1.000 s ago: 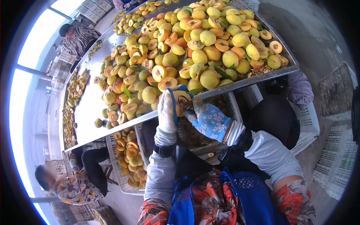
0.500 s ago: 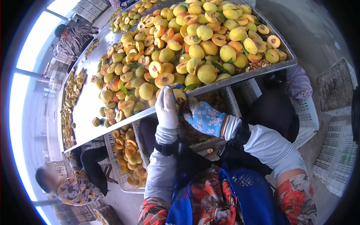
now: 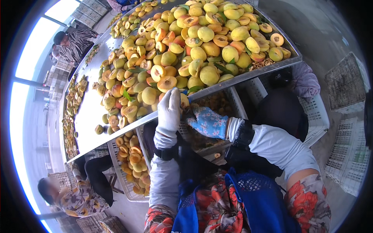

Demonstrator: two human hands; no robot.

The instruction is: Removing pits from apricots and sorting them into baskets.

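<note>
My left hand, in a white glove with blue showing, grips a cut yellow peach just below the near rim of the metal table. My right hand, in a blue floral glove, is closed at the peach's cut face on a small dark tool, partly hidden by the fingers. Whole and halved peaches cover much of the table, with leaves among them. Below my hands is a crate with brownish contents; left of it a white crate holds peach halves.
A seated co-worker in a floral shirt is at lower left, another in stripes at upper left. Stacked crates stand at right. A purple cloth or sleeve and a dark rounded shape are under the table's right end.
My hands still work on the peach; the left fingers now cover more of it and the right hand has shifted slightly. The whole view has moved a little up and left.
</note>
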